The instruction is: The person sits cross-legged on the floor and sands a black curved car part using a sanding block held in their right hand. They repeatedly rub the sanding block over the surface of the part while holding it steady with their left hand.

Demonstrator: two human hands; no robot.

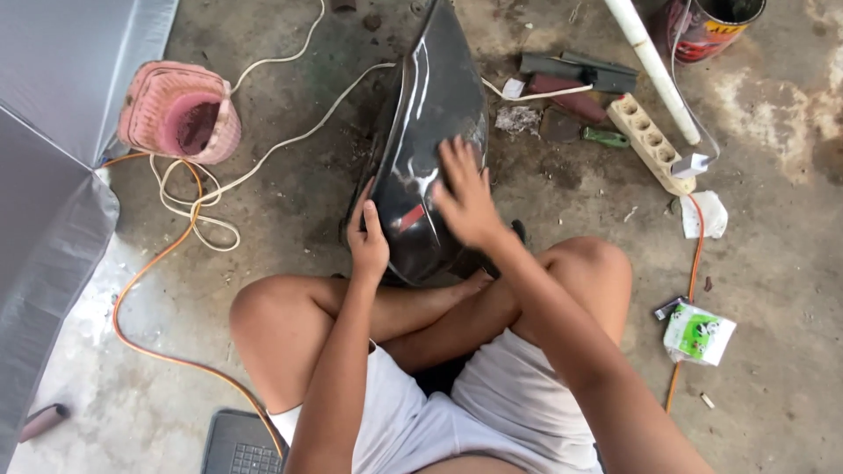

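Note:
A glossy black curved motorcycle body panel [428,105] lies on the concrete floor in front of my crossed legs. It carries a small red patch near its near end. My left hand [367,235] grips the panel's left near edge, fingers curled over it. My right hand [465,195] presses flat on the panel's top surface, fingers spread; whether something lies under the palm is hidden.
A pink woven basket [180,112] lies at left with white cord [263,154] and orange cable [145,272]. A white power strip [652,140], white pipe [654,66], tools [580,75], a paint can [711,26] and a green-white packet [699,333] lie at right. Grey sheeting [53,132] borders the left.

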